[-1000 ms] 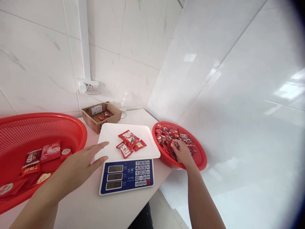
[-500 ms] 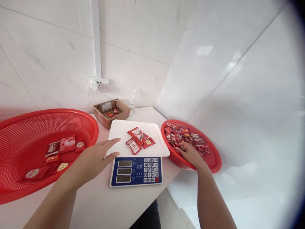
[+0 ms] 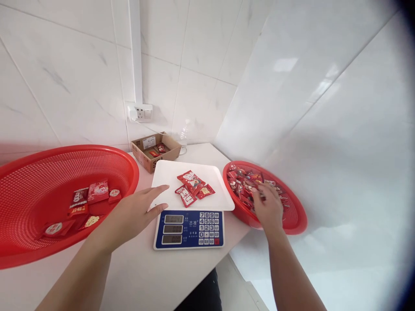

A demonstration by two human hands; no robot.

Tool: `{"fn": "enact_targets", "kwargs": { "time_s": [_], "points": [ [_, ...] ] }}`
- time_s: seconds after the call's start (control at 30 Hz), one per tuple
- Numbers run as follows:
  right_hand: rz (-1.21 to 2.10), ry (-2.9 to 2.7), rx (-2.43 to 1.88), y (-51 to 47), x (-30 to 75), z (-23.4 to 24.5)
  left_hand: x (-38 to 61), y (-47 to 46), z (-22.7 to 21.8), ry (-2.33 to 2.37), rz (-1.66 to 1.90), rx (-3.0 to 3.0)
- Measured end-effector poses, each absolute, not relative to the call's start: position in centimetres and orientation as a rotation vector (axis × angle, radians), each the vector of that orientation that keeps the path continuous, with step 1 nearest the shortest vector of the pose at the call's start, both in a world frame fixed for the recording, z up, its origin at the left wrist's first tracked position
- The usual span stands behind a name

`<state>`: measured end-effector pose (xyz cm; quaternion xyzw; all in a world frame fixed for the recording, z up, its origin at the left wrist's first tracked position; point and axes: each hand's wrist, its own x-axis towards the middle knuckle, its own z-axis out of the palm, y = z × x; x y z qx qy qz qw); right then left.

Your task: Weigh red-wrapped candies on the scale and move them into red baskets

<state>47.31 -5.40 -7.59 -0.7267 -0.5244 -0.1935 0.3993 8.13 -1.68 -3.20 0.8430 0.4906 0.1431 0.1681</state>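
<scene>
My left hand (image 3: 142, 211), its thumb and fingers apart, is over the left edge of a digital scale's white pan (image 3: 167, 172) and holds nothing. On the pan lie several red snack packets (image 3: 192, 181), partly overlapping. The scale's blue panel (image 3: 189, 230) has keys and three small displays. My right hand (image 3: 268, 207) is over the right red basket (image 3: 300, 218), its thumb and fingers spread above many small red wrapped sweets (image 3: 241, 188). Some fingertips are slightly smeared, and I see nothing held between them.
At left, a large red perforated basket (image 3: 129, 166) holds several red packets (image 3: 98, 191). Behind the scale are an open cardboard box (image 3: 151, 162) with a few small packets and a clear plastic bottle (image 3: 184, 131). A socket (image 3: 142, 112) is on the tiled wall; another wall borders the right basket.
My right hand has lifted from among the sweets and moved deeper over the right basket, fingers spreading. My left hand stays by the pan. The whole view has shifted slightly.
</scene>
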Motion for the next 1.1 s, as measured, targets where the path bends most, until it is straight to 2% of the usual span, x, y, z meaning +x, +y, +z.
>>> {"fn": "enact_targets", "kwargs": {
  "time_s": [0.13,0.3,0.57,0.7,0.8,0.93,1.1],
  "points": [
    [-0.435,-1.626,-1.584,-3.9,42.6,-8.0,8.2,-1.6,-3.4,1.402,0.396,2.388],
    [-0.26,-1.798,-1.521,-2.1,38.2,-8.4,8.2,-1.7,-3.1,1.405,0.424,2.4],
    [-0.08,-1.738,-1.497,-2.4,37.6,-7.4,8.2,-1.5,-2.9,1.381,0.429,2.408],
    [0.104,-1.919,-1.499,-3.4,37.5,-6.9,8.2,-1.6,-2.9,1.392,0.407,2.398],
    [0.049,-1.88,-1.608,-4.4,38.6,-7.0,8.0,-1.7,-2.8,1.403,0.407,2.394],
    [-0.146,-1.552,-1.85,-5.9,42.0,-7.1,7.8,-1.7,-2.8,1.418,0.429,2.387],
    [-0.004,-1.302,-2.494,-7.1,44.4,-7.5,7.9,-1.7,-2.6,1.415,0.422,2.391]
  ]
}}
